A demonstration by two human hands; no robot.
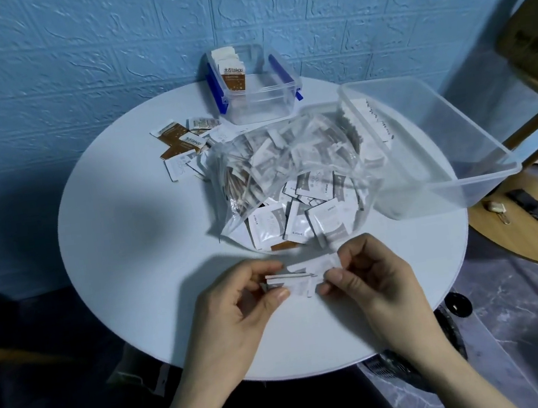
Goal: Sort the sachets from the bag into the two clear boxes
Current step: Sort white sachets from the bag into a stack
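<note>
I hold a small stack of white paper sachets (302, 277) between my two hands, low over the near edge of the round white table (130, 258). My left hand (240, 308) pinches the stack's left end between thumb and curled fingers; my right hand (371, 276) pinches its right end the same way, thumb on the near side. The sachets overlap too closely for me to count them, though I make out at least three edges.

Just beyond my fingertips lies the clear plastic bag (291, 173), slumped open toward me and full of white and brown-printed sachets, too many and too jumbled to count. Several of them spill at its mouth, right past the stack I hold.

There are two clear boxes. The large clear plastic box (430, 132) stands beyond my right hand, touching the bag's right side and overhanging the table edge; a row of white sachets (369, 117) stands along its left wall. The small clear plastic box with blue clips (254, 81) sits well beyond both hands, at the far side of the table behind the bag, with a few upright brown-and-white sachets (232, 72) in its left end.

Beyond my left hand, left of the bag, a loose scatter of brown-and-white sachets (182, 140) lies flat on the table, roughly six or seven, partly overlapping.
</note>
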